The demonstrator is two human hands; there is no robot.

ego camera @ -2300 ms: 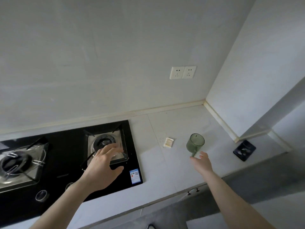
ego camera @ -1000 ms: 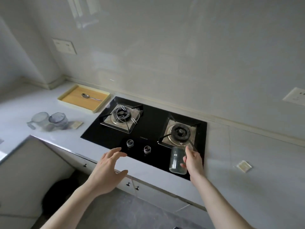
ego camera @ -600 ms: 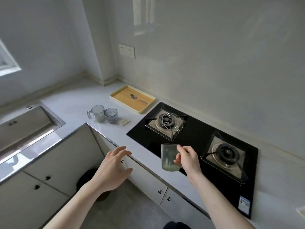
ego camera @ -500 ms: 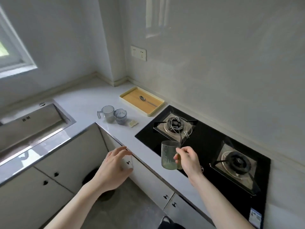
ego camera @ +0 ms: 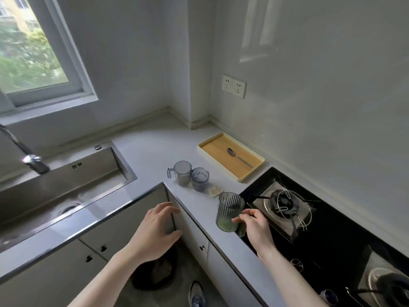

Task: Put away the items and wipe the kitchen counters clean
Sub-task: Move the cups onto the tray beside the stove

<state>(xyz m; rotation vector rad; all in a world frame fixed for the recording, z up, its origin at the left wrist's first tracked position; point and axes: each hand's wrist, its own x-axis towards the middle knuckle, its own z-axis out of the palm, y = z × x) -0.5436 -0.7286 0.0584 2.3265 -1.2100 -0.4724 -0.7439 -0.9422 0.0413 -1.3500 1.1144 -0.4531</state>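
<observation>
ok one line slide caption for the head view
Right hand carries a green ribbed cup toward two clear cups beside the stove.

**Green cup in hand over the counter corner**

So the right hand is gripping a ribbed green cup by its handle side, holding it upright above the white counter, just at the left edge of the black gas hob. The left hand is hovering with fingers spread, holding nothing, over the cabinet fronts. At about 11 o'clock from the green cup, two clear cups are sitting side by side, with a small pale square lying near them. A yellow tray is sitting at 12 o'clock with a spoon lying in it. The steel sink is showing out at 9 o'clock.
</observation>
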